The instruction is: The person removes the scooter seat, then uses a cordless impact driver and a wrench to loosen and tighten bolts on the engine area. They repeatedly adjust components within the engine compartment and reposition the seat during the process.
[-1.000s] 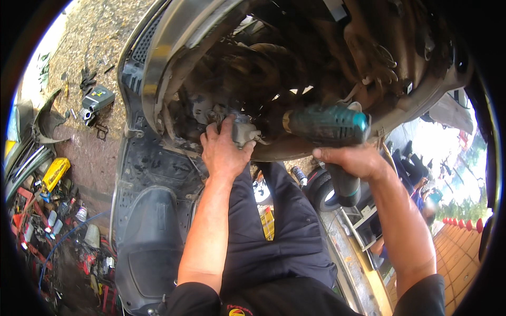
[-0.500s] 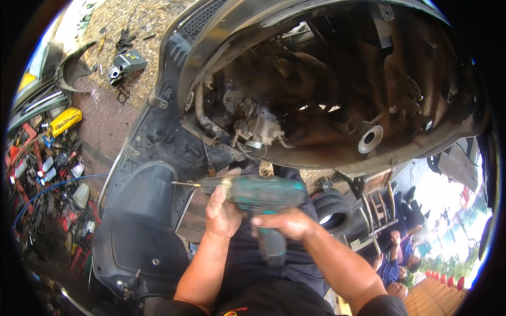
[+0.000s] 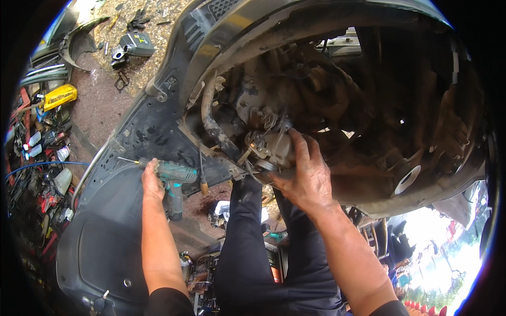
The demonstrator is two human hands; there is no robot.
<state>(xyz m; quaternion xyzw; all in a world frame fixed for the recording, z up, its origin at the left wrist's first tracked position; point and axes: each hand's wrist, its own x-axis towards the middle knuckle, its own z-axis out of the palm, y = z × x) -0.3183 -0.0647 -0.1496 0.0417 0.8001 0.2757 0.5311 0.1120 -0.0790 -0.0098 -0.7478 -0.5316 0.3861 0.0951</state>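
Observation:
My left hand is closed round the nose of a teal and black cordless drill, held over the dark plastic body panel. Its long thin bit points left, and its grip hangs down free. Inside the open scooter body, my right hand grips a grimy metal carburetor, thumb below and fingers over its right side. Part of the carburetor is hidden by those fingers. A bent metal pipe runs down to the left of it. Between my hands hangs a wooden-handled tool.
Mixed parts, a yellow piece among them, lie heaped at the far left. A grey and black boxy part rests on the ground at the upper left. A blue hose crosses the heap. Below are my legs.
The drill has moved left and is now in my left hand alone. My right hand has left its grip and gone up to the carburetor. My view has shifted slightly.

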